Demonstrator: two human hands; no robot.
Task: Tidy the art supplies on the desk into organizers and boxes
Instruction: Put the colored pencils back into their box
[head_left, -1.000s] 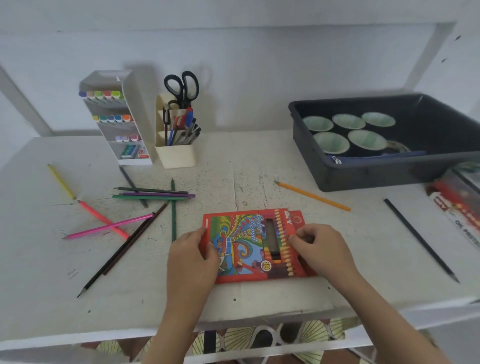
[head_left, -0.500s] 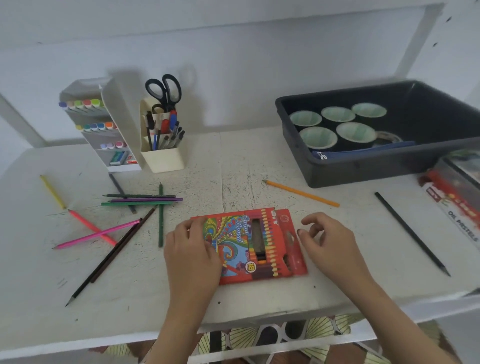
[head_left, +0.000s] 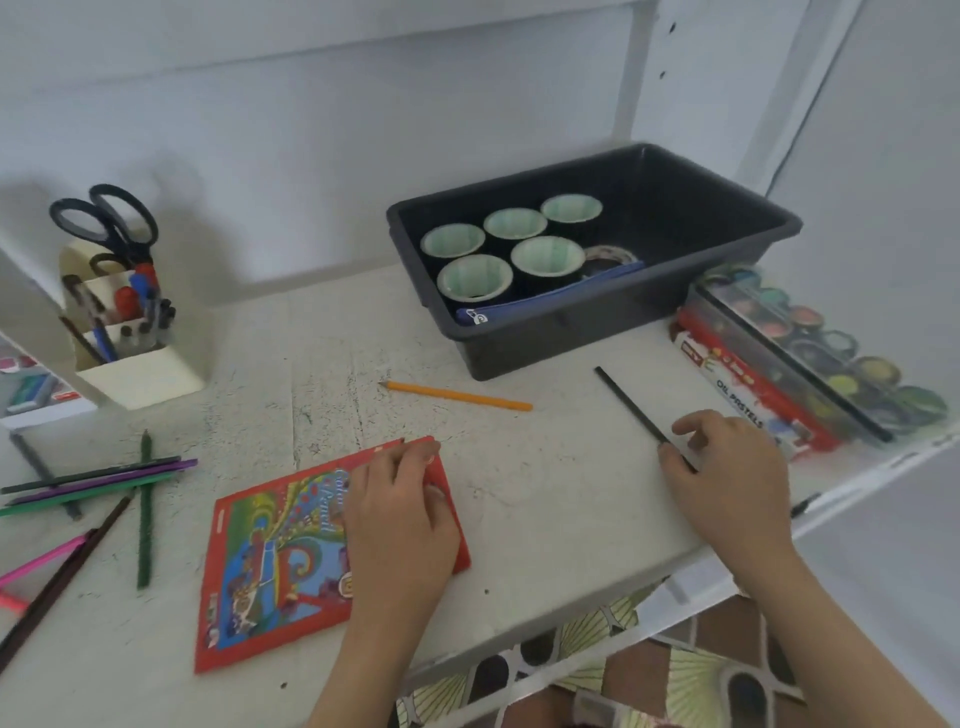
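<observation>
1. Lying loose on the left of the surface (head_left: 545, 493), coloured pencils (head_left: 98, 480) are crossing one another.
2. The left hand (head_left: 400, 525) is pressing flat on the red pencil box (head_left: 270, 561), fingertips at its far right corner.
3. An orange pencil (head_left: 457, 396) is lying between the box and a dark tray (head_left: 519, 358).
4. Well apart, the right hand (head_left: 727, 478) is curling thumb and fingers around a black pencil (head_left: 628, 400).

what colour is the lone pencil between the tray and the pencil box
The pencil is orange; it shows best in the head view.
</observation>
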